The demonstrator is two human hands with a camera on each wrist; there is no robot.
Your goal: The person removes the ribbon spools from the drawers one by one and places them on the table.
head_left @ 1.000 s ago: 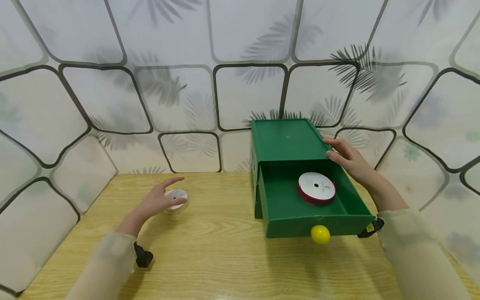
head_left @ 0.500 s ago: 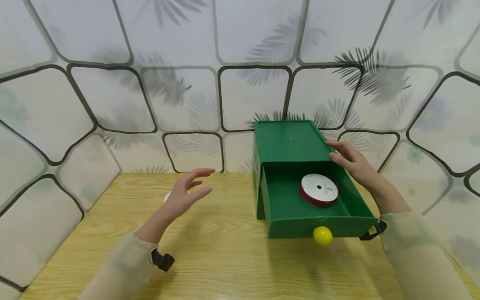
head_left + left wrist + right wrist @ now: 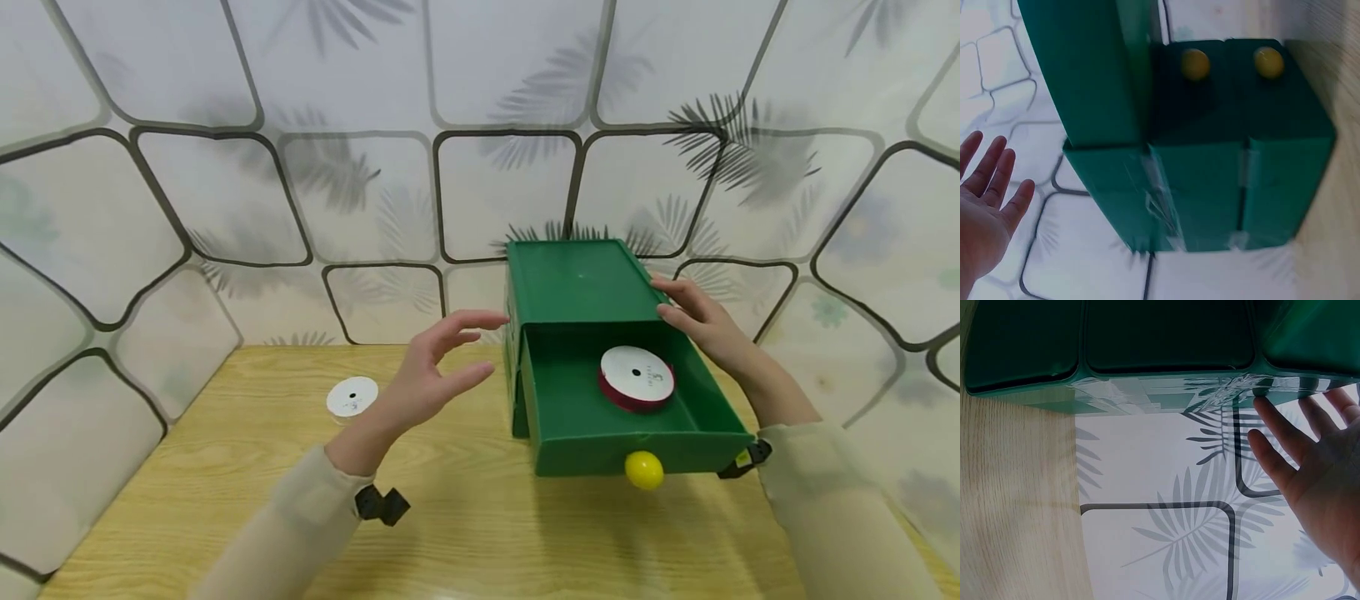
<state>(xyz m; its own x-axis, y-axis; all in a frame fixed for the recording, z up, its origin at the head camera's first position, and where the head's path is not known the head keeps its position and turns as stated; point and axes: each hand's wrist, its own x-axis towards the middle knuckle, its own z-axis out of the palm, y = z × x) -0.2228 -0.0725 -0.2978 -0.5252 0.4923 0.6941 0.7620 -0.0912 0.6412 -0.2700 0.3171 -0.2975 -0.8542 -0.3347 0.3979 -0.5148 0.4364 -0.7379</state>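
Note:
A green drawer cabinet (image 3: 573, 279) stands at the back of the wooden table (image 3: 450, 517). Its top drawer (image 3: 637, 433) is pulled out, with a yellow knob (image 3: 643, 469) on its front. In the drawer lies a dark red ribbon spool (image 3: 636, 377) with a white face. My right hand (image 3: 693, 321) rests with straight fingers on the cabinet's right top edge. Empty and with fingers spread, my left hand (image 3: 435, 375) hovers just left of the cabinet. A small white spool (image 3: 352, 396) lies on the table to its left. The left wrist view shows two lower drawers with yellow knobs (image 3: 1195, 64).
Patterned white panels (image 3: 300, 208) with dark curved lines wall in the table at the back and both sides. Black wrist mounts (image 3: 382, 505) sit on both sleeves. The cabinet's side (image 3: 1160, 344) fills the top of the right wrist view.
My left hand has let go of the small white spool and moved right, up to the cabinet's left side. The right hand has stayed on the cabinet.

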